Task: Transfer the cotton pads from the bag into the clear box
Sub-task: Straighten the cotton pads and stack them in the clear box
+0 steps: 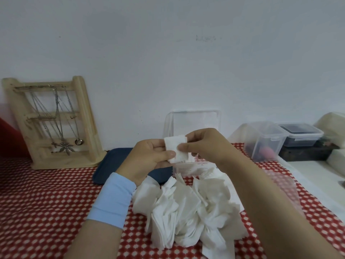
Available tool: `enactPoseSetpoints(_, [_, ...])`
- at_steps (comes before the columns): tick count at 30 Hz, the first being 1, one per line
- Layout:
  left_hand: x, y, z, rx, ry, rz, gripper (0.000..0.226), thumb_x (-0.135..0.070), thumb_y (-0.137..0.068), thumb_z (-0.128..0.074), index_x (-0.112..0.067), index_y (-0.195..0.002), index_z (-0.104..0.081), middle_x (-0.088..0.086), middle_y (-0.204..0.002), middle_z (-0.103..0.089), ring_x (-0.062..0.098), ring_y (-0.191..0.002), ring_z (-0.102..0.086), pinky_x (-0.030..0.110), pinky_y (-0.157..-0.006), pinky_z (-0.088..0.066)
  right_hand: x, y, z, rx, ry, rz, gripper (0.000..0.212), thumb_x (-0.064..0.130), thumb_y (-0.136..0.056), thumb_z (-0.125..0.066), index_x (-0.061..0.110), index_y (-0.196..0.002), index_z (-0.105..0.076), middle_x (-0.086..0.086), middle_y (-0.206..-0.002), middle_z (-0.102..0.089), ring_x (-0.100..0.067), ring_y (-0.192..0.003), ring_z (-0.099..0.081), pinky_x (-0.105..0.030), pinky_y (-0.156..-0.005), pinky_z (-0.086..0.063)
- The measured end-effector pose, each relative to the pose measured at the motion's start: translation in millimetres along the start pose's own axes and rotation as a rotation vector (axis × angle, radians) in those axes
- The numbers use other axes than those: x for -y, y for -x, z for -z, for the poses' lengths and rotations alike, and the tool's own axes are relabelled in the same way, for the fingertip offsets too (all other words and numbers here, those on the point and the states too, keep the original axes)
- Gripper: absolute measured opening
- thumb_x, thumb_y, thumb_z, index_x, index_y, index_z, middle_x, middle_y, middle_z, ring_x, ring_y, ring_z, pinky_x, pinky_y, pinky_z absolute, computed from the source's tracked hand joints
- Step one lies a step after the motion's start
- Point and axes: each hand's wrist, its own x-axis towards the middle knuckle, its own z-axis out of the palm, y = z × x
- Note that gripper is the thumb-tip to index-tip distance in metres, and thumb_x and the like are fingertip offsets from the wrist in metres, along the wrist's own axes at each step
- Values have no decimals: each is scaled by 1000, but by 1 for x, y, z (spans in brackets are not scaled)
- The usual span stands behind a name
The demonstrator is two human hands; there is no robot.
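1. 2-handed pinch: left hand (149,156) and right hand (205,144), thumbs and fingertips closed on a small stack of cotton pads (176,149), held up just in front of the clear box (196,118).
2. More lying in a loose heap (186,212) near the bag (283,186).
3. Probably feather-light, soft, floppy, quick to fan apart; best pinched flat across both faces, gently.

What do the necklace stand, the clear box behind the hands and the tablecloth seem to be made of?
Stand: pale bare wood, matte; grain shows. Box: clear plastic, glossy; the wall shows through it. Tablecloth: red with white dots; cloth or vinyl, cannot tell.
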Motion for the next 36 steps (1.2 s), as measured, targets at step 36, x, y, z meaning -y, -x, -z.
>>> enactPoseSetpoints(36, [2, 1, 10, -67, -11, 62, 17, -14, -99, -62, -4, -102, -76, 16, -99, -78, 25, -91, -77, 31, -72, -62, 8, 2, -3, 19, 50, 295, 30, 4, -84, -79, 22, -108, -73, 5, -82, -67, -5, -61, -62, -11, -57, -48])
